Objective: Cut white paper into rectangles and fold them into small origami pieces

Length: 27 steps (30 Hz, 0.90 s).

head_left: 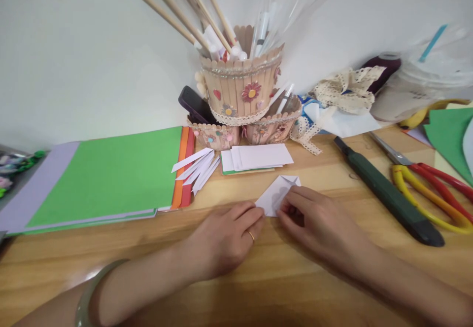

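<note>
A small white paper [272, 195] with folded corners lies on the wooden table [236, 297] between my hands. My left hand [231, 236], with a ring on one finger, rests on the table with its fingers together, their tips at the paper's lower left corner. The fingers of my right hand [314, 218] are curled and pinch the paper's right side, covering part of it. Just behind the paper sits a stack of white paper pieces [262, 157], and to its left lie several narrow white strips [197, 169].
Coloured sheets [107, 179] lie at the left. A decorated stick holder [244, 90] with sticks and pens stands at the back. At the right are a dark green cutter [388, 194], scissors [424, 179], lace [347, 90] and a plastic cup [436, 80].
</note>
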Each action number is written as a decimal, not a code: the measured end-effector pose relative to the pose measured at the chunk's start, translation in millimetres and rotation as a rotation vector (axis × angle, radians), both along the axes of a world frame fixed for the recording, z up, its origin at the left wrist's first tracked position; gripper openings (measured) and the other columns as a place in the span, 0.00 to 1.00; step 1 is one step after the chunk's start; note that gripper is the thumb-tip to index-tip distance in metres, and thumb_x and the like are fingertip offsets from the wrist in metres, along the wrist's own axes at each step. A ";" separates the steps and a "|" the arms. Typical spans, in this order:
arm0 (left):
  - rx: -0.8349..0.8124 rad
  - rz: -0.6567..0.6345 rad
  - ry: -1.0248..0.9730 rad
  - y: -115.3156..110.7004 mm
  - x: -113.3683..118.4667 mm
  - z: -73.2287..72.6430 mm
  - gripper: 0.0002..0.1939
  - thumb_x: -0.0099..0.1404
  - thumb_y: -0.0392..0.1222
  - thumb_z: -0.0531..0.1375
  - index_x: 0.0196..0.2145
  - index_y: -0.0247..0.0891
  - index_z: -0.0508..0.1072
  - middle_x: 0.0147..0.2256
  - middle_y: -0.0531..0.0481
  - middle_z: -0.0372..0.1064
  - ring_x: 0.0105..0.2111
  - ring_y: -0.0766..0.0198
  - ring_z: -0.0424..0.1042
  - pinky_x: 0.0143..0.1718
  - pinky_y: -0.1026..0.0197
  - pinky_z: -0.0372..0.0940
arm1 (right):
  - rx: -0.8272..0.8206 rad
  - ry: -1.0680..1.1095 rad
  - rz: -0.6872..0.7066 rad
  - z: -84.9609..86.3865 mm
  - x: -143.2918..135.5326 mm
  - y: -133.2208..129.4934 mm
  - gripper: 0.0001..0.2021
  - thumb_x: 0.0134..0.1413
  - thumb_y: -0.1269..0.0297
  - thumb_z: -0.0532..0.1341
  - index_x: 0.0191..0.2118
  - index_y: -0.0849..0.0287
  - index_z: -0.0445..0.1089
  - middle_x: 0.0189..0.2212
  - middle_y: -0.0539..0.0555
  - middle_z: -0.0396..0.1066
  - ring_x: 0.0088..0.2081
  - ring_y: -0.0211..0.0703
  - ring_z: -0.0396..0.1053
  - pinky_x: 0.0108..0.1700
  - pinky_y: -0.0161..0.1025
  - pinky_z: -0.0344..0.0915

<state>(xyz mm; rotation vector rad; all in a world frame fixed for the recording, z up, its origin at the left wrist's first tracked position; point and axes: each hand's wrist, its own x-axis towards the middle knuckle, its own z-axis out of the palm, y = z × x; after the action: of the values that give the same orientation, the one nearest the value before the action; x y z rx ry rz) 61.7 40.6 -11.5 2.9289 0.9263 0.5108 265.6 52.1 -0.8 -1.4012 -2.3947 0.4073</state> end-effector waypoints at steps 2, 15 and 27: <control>0.016 -0.014 0.023 -0.3 -1.5 -1.4 0.17 0.71 0.34 0.42 0.44 0.28 0.69 0.43 0.43 0.70 0.46 0.58 0.66 0.44 0.57 0.67 | -0.005 -0.012 -0.005 0.3 -0.7 0.1 0.07 0.52 0.71 0.54 0.25 0.58 0.62 0.24 0.52 0.65 0.25 0.39 0.62 0.26 0.35 0.56; -0.187 0.122 0.077 -2.7 5.5 -11.4 0.13 0.71 0.40 0.47 0.51 0.40 0.63 0.43 0.48 0.68 0.46 0.60 0.67 0.46 0.55 0.64 | 0.047 -0.042 0.013 1.9 -1.8 -0.7 0.05 0.52 0.70 0.53 0.27 0.59 0.61 0.25 0.51 0.63 0.25 0.39 0.60 0.27 0.36 0.54; -0.083 0.050 0.129 3.6 0.4 -1.4 0.13 0.71 0.38 0.46 0.48 0.39 0.67 0.41 0.51 0.69 0.45 0.63 0.66 0.50 0.59 0.60 | 0.071 -0.012 0.350 2.1 20.3 0.7 0.11 0.57 0.73 0.50 0.36 0.59 0.69 0.30 0.55 0.65 0.32 0.42 0.62 0.33 0.38 0.59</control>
<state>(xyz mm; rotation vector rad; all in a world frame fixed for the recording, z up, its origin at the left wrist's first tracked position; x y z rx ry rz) 62.1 44.1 -12.9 2.8992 1.0106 0.2801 285.9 52.8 1.4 -0.9554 -2.6398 0.3938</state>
